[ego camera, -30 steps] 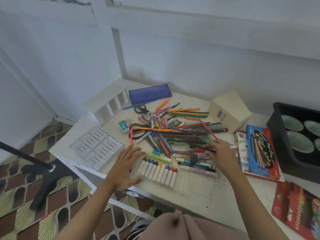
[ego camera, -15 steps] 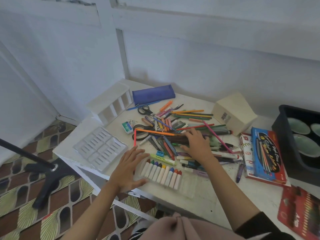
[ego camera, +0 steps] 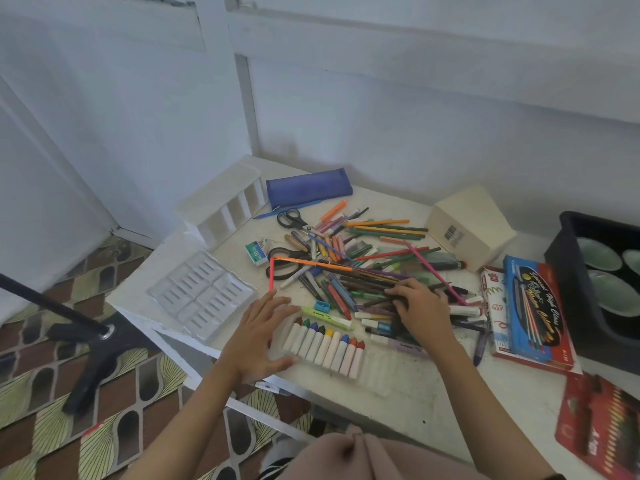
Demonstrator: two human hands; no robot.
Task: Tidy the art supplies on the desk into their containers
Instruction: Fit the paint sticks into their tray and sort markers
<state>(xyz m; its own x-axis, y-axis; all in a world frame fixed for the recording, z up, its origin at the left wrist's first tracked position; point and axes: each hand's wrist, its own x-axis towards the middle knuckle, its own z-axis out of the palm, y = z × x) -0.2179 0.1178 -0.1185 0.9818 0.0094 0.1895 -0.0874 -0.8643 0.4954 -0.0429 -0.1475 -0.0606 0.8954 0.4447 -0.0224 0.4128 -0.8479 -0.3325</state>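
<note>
From the head view, the left hand [ego camera: 258,336] lay open, fingers straight, against the left end of a row of crayons [ego camera: 325,344] near the front of the desk [ego camera: 415,393]. The right hand [ego camera: 420,311] curled its fingers onto a dark pencil [ego camera: 375,284] in the heap of pencils and pens [ego camera: 363,258] mid-desk; whether it truly gripped, I couldn't tell. The cream box [ego camera: 464,223] bore a barcode. The blue box [ego camera: 535,313] carried looping script and the little eraser [ego camera: 257,252] some print, both too blurred to read. A blue pencil case [ego camera: 308,187] lay at the back.
</note>
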